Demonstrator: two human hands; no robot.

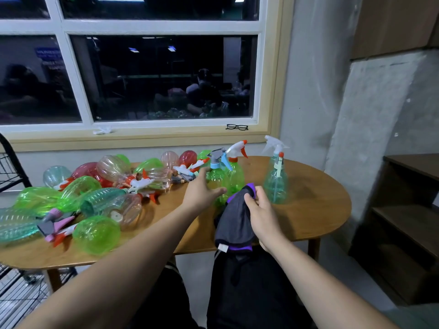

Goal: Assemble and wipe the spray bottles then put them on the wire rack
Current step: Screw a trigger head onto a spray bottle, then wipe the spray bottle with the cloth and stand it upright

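Observation:
Two green spray bottles stand upright mid-table: one with a grey and blue trigger head (217, 173), one behind it with a white and orange head (235, 172). My left hand (202, 193) is open, fingers spread, right beside the nearer green bottle, touching or almost touching it. My right hand (261, 214) grips a dark grey and purple cloth (235, 219) hanging over the table's front edge. A teal assembled spray bottle (276, 179) stands alone to the right.
A heap of loose bottles (95, 200) in green, teal, pink and red, with trigger heads (57, 227), covers the left of the round wooden table (316, 210). A black wire rack (14, 288) stands at the far left. Wooden shelves (408, 210) are at right. Glasses (236, 127) lie on the windowsill.

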